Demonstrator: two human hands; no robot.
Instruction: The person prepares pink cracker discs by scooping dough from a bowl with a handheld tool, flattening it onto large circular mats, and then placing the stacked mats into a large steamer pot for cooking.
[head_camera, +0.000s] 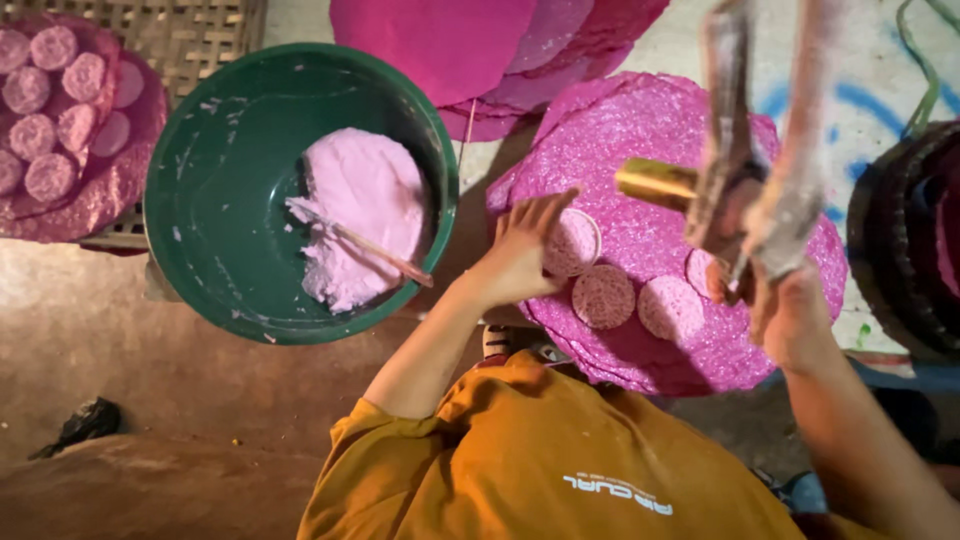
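Here the left hand (522, 252) lies flat and open on a large pink sheet (640, 150), fingers spread and pointing toward the far right, fingertips touching the rim of a small round pink disc (573, 242). Two more discs (603, 296) lie just beside it on the same sheet, nearer the person, in a short row running rightward. The right hand (760, 235) is raised over the right part of the sheet, closed around a brass cylinder (655, 183) and some long pale tool that is blurred; the cylinder's long axis lies level, its open end pointing left toward the disc under the left fingertips. So the disc sits between the two hands, touching the left and a little below and left of the cylinder's mouth. To the left of the sheet, well clear of both hands, stands a green bucket (215, 150) with pale pink paste (365, 215) and a stick (375, 253) resting in it. Farther left a tray (120, 180) holds more small discs, and other pink sheets (470, 40) are stacked at the far edge.
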